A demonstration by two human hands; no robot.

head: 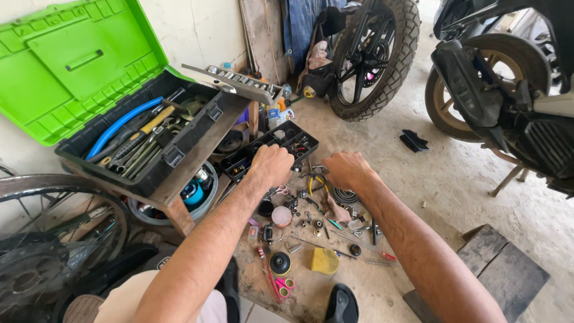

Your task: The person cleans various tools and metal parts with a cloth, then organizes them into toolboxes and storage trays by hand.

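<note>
My left hand is curled into a fist just in front of a black compartment tray of small parts on the floor. My right hand is also closed, knuckles up, over a scatter of small parts and yellow-handled pliers. What either hand holds is hidden under the fingers. Below them lie a pink round cap, a black round part, a yellow sponge-like block and pink-handled scissors.
An open green-lidded toolbox with wrenches and a blue hose sits on a wooden bench at left. A socket rail lies beside it. Motorcycle wheels stand behind, another bike at right, a wooden stool lower right.
</note>
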